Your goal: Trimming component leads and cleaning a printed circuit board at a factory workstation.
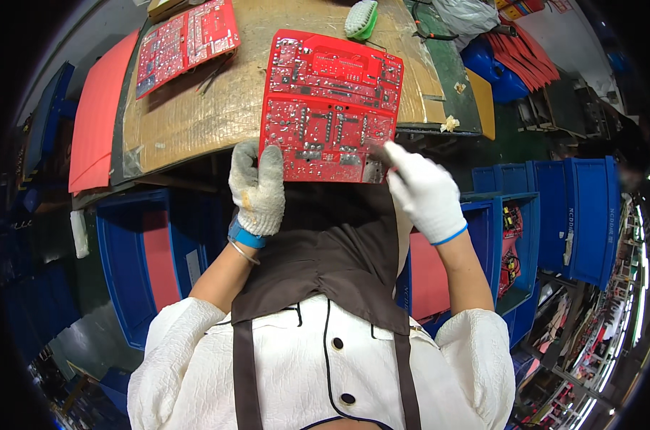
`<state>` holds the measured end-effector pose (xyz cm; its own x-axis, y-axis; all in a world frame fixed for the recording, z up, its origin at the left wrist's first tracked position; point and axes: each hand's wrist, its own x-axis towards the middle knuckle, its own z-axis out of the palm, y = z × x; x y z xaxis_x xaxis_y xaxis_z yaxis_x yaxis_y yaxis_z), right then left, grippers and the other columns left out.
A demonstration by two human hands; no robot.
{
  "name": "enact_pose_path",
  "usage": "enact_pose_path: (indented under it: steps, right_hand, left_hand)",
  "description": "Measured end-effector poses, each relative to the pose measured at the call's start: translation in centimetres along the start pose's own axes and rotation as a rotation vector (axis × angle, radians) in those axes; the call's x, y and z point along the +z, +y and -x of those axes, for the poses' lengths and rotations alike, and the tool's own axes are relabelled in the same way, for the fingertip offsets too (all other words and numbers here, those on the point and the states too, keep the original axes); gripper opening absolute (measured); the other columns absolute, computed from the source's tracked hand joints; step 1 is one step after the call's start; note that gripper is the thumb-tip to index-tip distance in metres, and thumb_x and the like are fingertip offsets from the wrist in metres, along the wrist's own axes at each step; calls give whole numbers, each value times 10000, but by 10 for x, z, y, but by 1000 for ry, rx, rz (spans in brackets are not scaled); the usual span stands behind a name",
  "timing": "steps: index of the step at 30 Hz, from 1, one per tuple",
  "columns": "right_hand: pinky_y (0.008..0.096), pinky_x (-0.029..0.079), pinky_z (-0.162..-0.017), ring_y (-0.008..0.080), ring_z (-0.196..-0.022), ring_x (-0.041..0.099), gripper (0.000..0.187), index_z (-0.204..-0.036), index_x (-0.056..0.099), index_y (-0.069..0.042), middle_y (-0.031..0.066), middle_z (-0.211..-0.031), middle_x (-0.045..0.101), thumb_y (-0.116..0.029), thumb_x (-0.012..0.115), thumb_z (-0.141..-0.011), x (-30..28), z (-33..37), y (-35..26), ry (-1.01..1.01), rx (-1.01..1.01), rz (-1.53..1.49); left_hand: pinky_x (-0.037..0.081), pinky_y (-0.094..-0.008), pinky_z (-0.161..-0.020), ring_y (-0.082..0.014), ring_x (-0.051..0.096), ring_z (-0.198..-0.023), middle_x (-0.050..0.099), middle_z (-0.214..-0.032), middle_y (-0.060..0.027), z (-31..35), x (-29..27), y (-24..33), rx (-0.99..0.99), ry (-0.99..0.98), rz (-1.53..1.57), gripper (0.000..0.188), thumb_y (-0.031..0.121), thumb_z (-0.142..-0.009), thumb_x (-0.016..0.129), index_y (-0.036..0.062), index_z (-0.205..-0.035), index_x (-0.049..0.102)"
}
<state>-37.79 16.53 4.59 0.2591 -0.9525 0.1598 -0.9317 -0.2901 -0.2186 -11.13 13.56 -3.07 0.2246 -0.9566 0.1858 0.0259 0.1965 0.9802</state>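
A large red circuit board, dotted with solder points and small parts, is held up at the near edge of the bench. My left hand, in a worn off-white knitted glove, grips its lower left corner with the thumb over the face. In a cleaner white glove with a blue cuff, my right hand is at the lower right corner. Its fingers are closed round a slim dark tool whose tip lies over the board; blur hides its exact kind.
Another red circuit board lies on the cardboard-covered bench at the far left. At the back is a green brush with white bristles. Blue bins stand below on both sides; a right-hand bin holds boards. Pink sheets hang at left.
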Motion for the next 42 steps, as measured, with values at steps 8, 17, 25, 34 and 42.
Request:
enact_pose_path:
  steps: [8, 17, 25, 34, 42]
  right_hand:
    - [256, 498, -647, 88, -707, 608, 392, -1390, 594, -4, 12, -872, 664, -213, 567, -1059, -4, 29, 29, 87, 709, -814]
    - [362, 538, -864, 169, -1004, 629, 671, -1540, 404, 4, 75, -1220, 595, -109, 660, -930, 39, 84, -6, 188, 708, -1783]
    - [374, 556, -862, 308, -978, 675, 665, -1471, 551, -65, 150, -1088, 656, -68, 733, -831, 23, 70, -28, 126, 348, -261]
    - [406, 561, -757, 313, -907, 664, 645, -1464, 558, -102, 124, -985, 613, -128, 716, -839, 14, 65, -35, 5, 333, 19]
    - [413, 570, -763, 310, -921, 669, 648, -1459, 564, -113, 121, -1000, 618, -122, 704, -826, 16, 65, -42, 30, 383, 21]
  left_hand:
    - [489, -258, -826, -76, 549, -890, 638, -989, -5, 1, -5, -11, -45, 16, 43, 271, 264, -1041, 695, 18, -1132, 631]
    - [478, -240, -806, -58, 542, -877, 638, -1003, 4, 2, -2, -4, -62, -2, 105, 269, 248, -1041, 689, 20, -1168, 625]
    - [447, -227, -756, -43, 518, -833, 623, -957, 27, 0, 3, -2, -127, 56, 199, 294, 294, -1025, 717, 36, -1141, 638]
    - [445, -225, -765, -46, 510, -853, 614, -953, 23, -1, 10, -6, -112, 113, 161, 250, 265, -1044, 687, 30, -1117, 646]
    - [431, -237, -732, -49, 484, -823, 579, -911, 28, -5, 13, -3, -124, 118, 144, 198, 226, -1048, 671, 41, -1028, 605]
